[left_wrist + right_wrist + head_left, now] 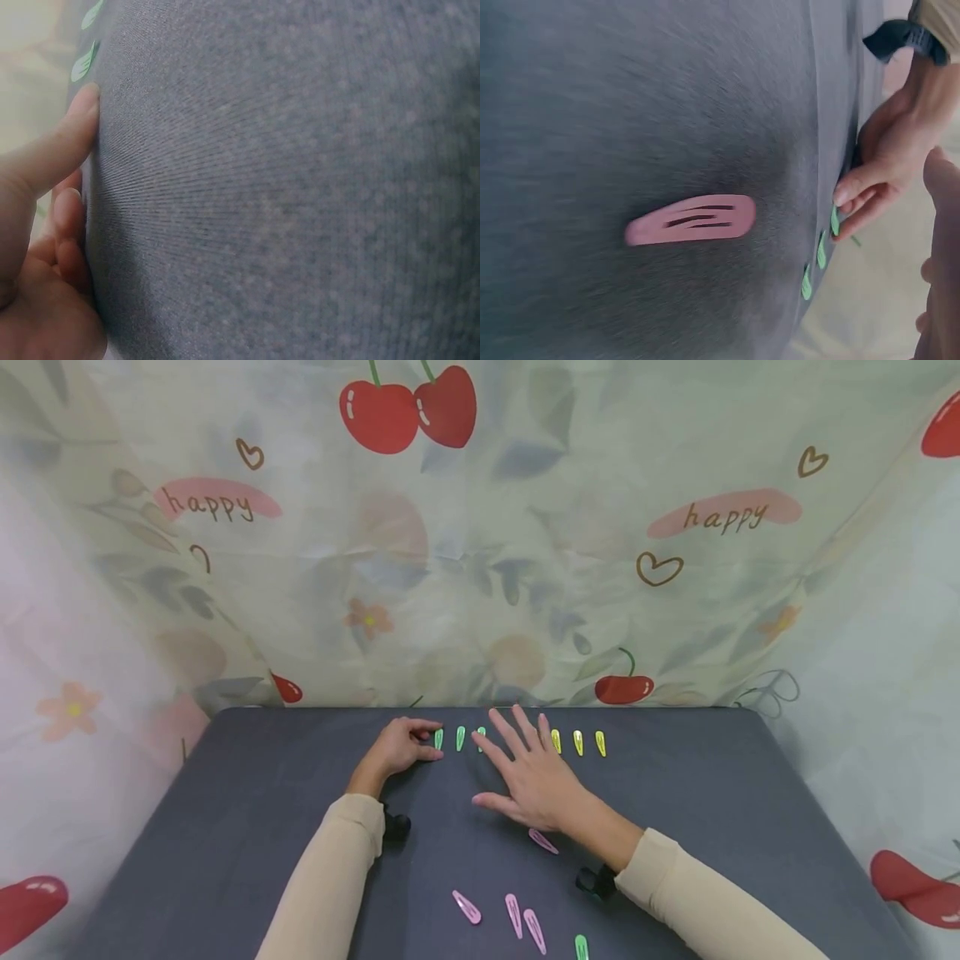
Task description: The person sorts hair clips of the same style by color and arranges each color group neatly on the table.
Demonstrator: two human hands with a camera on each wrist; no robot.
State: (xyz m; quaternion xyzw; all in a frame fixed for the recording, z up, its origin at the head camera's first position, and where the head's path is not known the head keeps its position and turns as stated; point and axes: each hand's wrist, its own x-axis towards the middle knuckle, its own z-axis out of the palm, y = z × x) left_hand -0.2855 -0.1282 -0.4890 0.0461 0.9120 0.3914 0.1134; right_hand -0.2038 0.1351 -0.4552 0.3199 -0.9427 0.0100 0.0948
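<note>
At the far edge of the table, my left hand [401, 745] has thumb and forefinger at the two ends of the leftmost green snap hair clip [438, 739], pinching it lengthwise on the surface. Two more green hair clips [461, 739] follow it in a row, the farther one partly behind a right fingertip. My right hand [536, 781] spreads its fingers over the table, palm down and holding nothing, between the green clips and a row of yellow hair clips [578, 742]. Below its wrist lies a pink hair clip [694, 220].
Nearer the front lie more pink hair clips [467, 907] and a single green clip [582, 947] at the bottom of the head view. Behind the dark table [247, 827] hangs a printed cloth [465, 543], which also closes in both sides.
</note>
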